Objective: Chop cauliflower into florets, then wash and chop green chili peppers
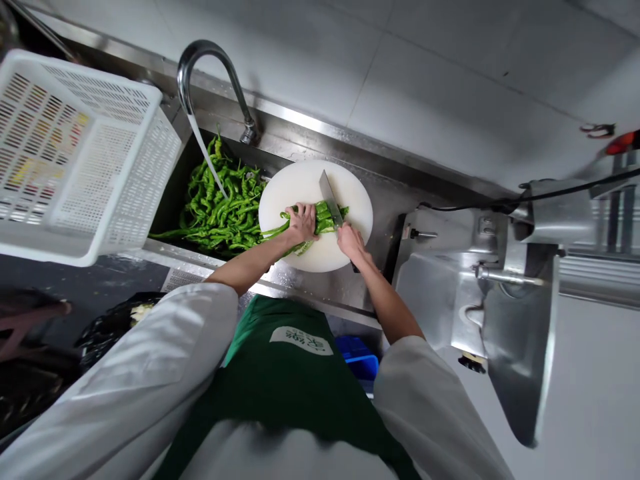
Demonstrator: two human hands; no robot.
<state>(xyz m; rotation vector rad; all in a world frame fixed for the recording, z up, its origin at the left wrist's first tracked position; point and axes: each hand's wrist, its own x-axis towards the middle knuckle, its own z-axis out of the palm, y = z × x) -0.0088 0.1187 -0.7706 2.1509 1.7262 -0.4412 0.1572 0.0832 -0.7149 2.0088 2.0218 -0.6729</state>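
My right hand (351, 241) grips the handle of a cleaver (329, 197), whose blade stands over a bunch of long green peppers (323, 215). These lie across a round white cutting board (350, 183). Pressing down on the bunch just left of the blade is my left hand (302, 224), its fingers curled over the peppers. Some pepper ends stick out to the right of the blade, and others reach left past my hand. Whether the edge is in the peppers or just touching them, I cannot tell.
Left of the board, a sink holds a heap of green peppers (220, 213) under water running from a curved faucet (207, 45). A white plastic basket (125, 93) stands at the far left. On the right is a metal slicing machine (467, 267) with a black cable (560, 193).
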